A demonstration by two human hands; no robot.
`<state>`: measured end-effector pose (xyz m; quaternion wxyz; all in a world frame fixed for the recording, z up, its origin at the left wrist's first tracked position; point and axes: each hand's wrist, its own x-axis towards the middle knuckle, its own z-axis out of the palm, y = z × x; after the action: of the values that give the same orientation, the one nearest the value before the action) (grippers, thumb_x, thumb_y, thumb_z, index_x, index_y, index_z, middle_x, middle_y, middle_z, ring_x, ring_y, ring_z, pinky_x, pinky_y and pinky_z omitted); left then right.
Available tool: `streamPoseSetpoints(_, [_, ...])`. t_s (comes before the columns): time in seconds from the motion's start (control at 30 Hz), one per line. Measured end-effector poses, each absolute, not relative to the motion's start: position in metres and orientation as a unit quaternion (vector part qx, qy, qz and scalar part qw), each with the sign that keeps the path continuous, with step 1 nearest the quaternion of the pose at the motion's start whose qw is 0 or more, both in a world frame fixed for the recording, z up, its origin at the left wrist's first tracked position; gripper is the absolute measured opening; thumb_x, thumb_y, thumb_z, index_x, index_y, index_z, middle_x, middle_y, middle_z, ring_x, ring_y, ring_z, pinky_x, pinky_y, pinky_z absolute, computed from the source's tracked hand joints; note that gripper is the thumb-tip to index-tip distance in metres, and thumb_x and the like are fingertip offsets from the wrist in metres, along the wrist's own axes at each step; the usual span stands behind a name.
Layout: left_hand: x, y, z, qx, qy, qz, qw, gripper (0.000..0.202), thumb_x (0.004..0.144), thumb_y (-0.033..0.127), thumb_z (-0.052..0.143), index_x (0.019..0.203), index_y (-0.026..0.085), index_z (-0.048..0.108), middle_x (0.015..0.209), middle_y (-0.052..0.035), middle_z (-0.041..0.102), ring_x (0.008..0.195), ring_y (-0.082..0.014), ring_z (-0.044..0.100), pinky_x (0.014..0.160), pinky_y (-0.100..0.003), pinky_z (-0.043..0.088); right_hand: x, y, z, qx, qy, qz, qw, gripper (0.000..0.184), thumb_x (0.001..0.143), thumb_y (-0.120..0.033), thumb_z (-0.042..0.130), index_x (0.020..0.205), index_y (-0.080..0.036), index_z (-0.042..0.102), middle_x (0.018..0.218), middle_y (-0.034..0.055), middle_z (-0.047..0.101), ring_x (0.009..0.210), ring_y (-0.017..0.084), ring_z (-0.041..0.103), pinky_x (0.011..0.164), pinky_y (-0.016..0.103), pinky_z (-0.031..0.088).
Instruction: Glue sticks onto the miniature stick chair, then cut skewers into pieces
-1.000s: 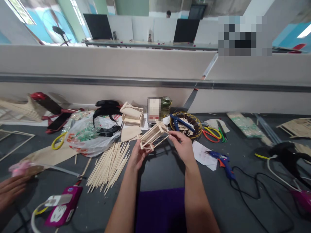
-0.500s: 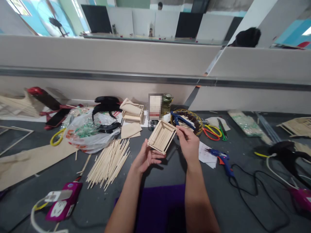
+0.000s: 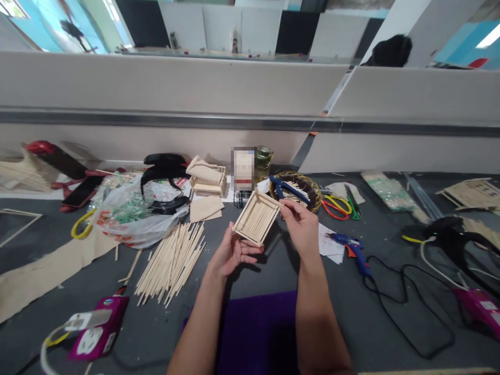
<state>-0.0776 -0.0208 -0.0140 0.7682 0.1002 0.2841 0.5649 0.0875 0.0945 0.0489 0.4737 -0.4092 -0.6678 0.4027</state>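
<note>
A small open box made of thin wooden sticks (image 3: 258, 217) is held tilted above the table, its slatted inside facing me. My left hand (image 3: 231, 252) supports it from below and the left, thumb on its near left corner and fingers under the bottom edge. At its right corner, my right hand (image 3: 300, 223) pinches the frame between thumb and fingers. Left of my hands lies a loose pile of wooden sticks (image 3: 172, 263). Right of them a blue glue gun (image 3: 351, 247) rests by white paper pieces (image 3: 330, 242).
Behind the box stand a wicker basket (image 3: 318, 200) with blue pliers (image 3: 291, 188), a glass jar (image 3: 263, 162) and another stick box (image 3: 209, 185). Scissors (image 3: 336, 208) lie right of the basket. A plastic bag (image 3: 136, 219) sits left; cables and magenta power boxes (image 3: 103, 325) flank the table.
The view has shifted slightly, so the scene sits a little further left and up. Both hands keep their hold on the stick box, which has hardly turned.
</note>
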Motion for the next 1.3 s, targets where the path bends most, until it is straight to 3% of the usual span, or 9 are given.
streamPoseSetpoints(0.33, [-0.077, -0.021, -0.017, 0.103, 0.262, 0.56, 0.779, 0.077, 0.092, 0.064, 0.025, 0.116, 0.0, 0.059, 0.1, -0.0282, 0.071, 0.087, -0.0305, 0.073, 0.063, -0.037, 0.061, 0.089, 0.094, 0.052, -0.401, -0.635, 0.457, 0.476, 0.027, 0.08, -0.038, 0.064, 0.098, -0.019, 0.073, 0.093, 0.0061, 0.075, 0.074, 0.019, 0.068, 0.069, 0.034, 0.057])
streamPoseSetpoints(0.53, [-0.073, -0.021, -0.013, 0.115, 0.28, 0.578, 0.758, 0.064, 0.094, 0.059, 0.033, 0.121, 0.007, 0.058, 0.103, -0.0241, 0.071, 0.093, -0.0305, 0.071, 0.061, -0.035, 0.061, 0.09, 0.097, 0.052, -0.407, -0.624, 0.465, 0.478, 0.029, 0.078, -0.038, 0.065, 0.098, -0.019, 0.073, 0.091, 0.0059, 0.075, 0.07, 0.017, 0.065, 0.066, 0.033, 0.056])
streamPoseSetpoints(0.7, [-0.071, -0.021, -0.011, 0.115, 0.302, 0.583, 0.745, 0.059, 0.094, 0.055, 0.037, 0.115, 0.005, 0.061, 0.103, -0.0232, 0.071, 0.094, -0.0308, 0.071, 0.062, -0.035, 0.061, 0.09, 0.098, 0.051, -0.404, -0.622, 0.466, 0.482, 0.03, 0.078, -0.038, 0.065, 0.099, -0.018, 0.073, 0.09, 0.006, 0.074, 0.071, 0.017, 0.066, 0.067, 0.034, 0.056])
streamPoseSetpoints(1.0, [-0.07, -0.023, -0.005, 0.121, 0.296, 0.621, 0.716, 0.047, 0.094, 0.047, 0.047, 0.111, 0.006, 0.063, 0.103, -0.0196, 0.072, 0.091, -0.0257, 0.071, 0.073, -0.035, 0.061, 0.09, 0.092, 0.057, -0.375, -0.641, 0.45, 0.496, 0.024, 0.082, -0.037, 0.064, 0.099, -0.023, 0.073, 0.095, 0.0042, 0.075, 0.075, 0.018, 0.068, 0.073, 0.035, 0.058])
streamPoseSetpoints(1.3, [-0.072, -0.025, -0.007, 0.111, 0.252, 0.633, 0.723, 0.045, 0.089, 0.049, 0.053, 0.107, 0.009, 0.064, 0.099, -0.016, 0.074, 0.092, -0.0271, 0.072, 0.086, -0.042, 0.055, 0.093, 0.08, 0.068, -0.32, -0.657, 0.452, 0.512, 0.02, 0.084, -0.034, 0.065, 0.1, -0.026, 0.073, 0.1, 0.0037, 0.073, 0.087, 0.02, 0.069, 0.081, 0.036, 0.057])
